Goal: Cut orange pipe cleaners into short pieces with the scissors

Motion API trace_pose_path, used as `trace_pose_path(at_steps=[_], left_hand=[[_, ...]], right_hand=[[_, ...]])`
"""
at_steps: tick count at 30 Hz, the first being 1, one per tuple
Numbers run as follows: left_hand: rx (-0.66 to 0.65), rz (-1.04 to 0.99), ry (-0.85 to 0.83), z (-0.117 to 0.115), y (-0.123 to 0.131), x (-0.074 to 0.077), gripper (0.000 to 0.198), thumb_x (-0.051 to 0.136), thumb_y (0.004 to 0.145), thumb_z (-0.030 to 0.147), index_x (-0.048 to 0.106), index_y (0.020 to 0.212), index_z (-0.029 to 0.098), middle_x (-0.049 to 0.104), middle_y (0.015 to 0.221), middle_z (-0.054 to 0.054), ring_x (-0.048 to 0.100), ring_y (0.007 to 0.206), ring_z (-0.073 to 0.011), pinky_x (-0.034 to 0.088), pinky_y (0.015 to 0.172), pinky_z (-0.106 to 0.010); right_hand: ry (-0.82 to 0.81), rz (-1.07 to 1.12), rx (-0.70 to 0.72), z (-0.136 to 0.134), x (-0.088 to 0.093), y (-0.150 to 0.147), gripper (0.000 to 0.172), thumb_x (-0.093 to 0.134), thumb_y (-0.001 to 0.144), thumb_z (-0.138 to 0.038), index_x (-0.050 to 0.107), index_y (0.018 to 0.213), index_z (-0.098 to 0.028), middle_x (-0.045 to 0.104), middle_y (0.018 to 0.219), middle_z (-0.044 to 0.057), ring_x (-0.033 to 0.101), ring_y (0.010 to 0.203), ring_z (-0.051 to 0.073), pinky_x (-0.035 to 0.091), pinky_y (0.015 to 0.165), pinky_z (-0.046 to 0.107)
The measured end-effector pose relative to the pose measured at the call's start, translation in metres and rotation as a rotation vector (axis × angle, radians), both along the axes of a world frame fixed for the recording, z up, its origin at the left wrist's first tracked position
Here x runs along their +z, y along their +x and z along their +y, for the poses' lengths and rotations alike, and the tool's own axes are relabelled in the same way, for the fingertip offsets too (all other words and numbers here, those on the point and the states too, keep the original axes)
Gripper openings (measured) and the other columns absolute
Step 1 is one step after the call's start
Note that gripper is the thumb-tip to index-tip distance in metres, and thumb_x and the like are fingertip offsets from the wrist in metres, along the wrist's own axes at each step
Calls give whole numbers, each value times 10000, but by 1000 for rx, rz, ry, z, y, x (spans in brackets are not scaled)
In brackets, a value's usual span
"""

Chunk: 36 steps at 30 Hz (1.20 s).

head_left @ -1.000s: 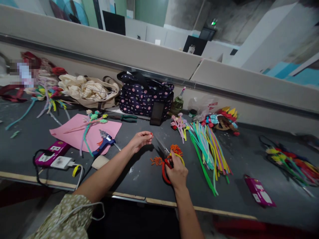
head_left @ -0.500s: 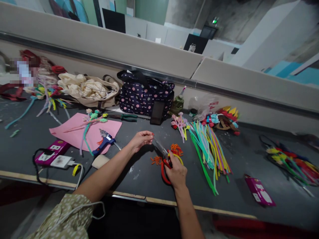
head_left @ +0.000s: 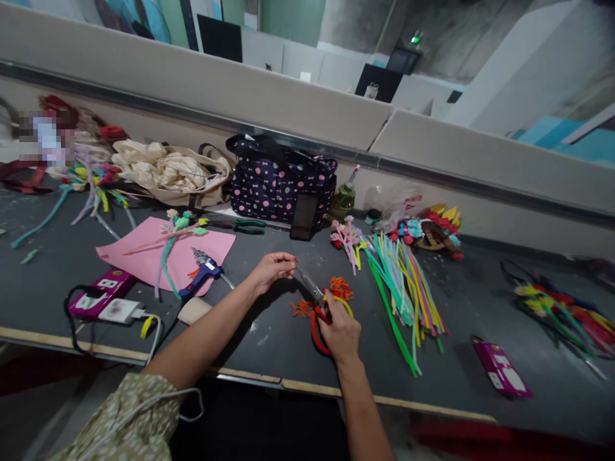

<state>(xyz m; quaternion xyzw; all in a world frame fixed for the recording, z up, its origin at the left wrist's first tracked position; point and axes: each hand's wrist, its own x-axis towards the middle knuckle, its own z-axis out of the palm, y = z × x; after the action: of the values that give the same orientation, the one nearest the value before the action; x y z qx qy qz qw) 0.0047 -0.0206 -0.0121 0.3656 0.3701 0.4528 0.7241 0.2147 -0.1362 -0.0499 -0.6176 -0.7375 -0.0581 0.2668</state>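
My right hand (head_left: 342,328) grips a pair of scissors (head_left: 311,286) with red and yellow handles, their blades pointing up and left. At the blade tips, my left hand (head_left: 273,271) is closed in a pinch. A tiny red spot shows at its fingertips; whether that is a held piece or a nail I cannot tell. Beneath the scissors lie two small heaps of short orange pieces, one heap (head_left: 340,288) right of the blades and the other heap (head_left: 302,309) left of them. To the right is a bundle of coloured pipe cleaners (head_left: 408,282).
Left of my hands are a blue glue gun (head_left: 206,269), pink paper (head_left: 144,246), green-handled pliers (head_left: 247,226) and a purple box (head_left: 108,291) with a white charger (head_left: 120,311). A dark patterned bag (head_left: 269,186) and a phone (head_left: 303,218) stand behind. Another purple box (head_left: 502,368) lies right.
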Motion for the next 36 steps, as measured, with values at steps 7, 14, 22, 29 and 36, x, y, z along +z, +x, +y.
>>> trace_pose_path(at_steps=[7,14,22,29,36], left_hand=[[5,40,0,0,0,3,308,817,554,227,647,778,101,622,636,-20,573,534,-90,497,597,-251],[2,54,9,1,-1,1,307,816,561,229,644,779,99,623,648,-23,573,529,-87,493,585,-244],[-8,38,-5,2,-2,-1,318,820,553,216,636,781,93,638,672,-38,576,532,-90,492,568,-242],[-6,41,-22,2,-2,-2,332,830,538,224,627,768,98,648,674,-42,576,527,-93,489,555,-241],[-17,56,-23,4,-3,-6,323,826,548,226,639,779,97,673,736,-74,585,547,-94,494,566,-241]], right_hand=[[3,-13,-5,0,-3,1,418,418,905,-264,498,1309,-192,667,876,44,614,772,135,413,639,227],[4,-55,-11,-1,-4,3,419,415,910,-261,488,1318,-199,671,897,39,615,779,127,414,638,222],[31,-39,14,-1,-1,1,401,411,911,-248,525,1287,-167,680,880,56,620,757,125,434,639,213],[7,-23,16,0,-8,4,404,414,910,-245,520,1292,-168,682,926,61,625,782,125,452,682,210],[-6,-23,29,0,-9,4,411,394,906,-229,525,1290,-166,684,930,72,624,756,122,463,683,209]])
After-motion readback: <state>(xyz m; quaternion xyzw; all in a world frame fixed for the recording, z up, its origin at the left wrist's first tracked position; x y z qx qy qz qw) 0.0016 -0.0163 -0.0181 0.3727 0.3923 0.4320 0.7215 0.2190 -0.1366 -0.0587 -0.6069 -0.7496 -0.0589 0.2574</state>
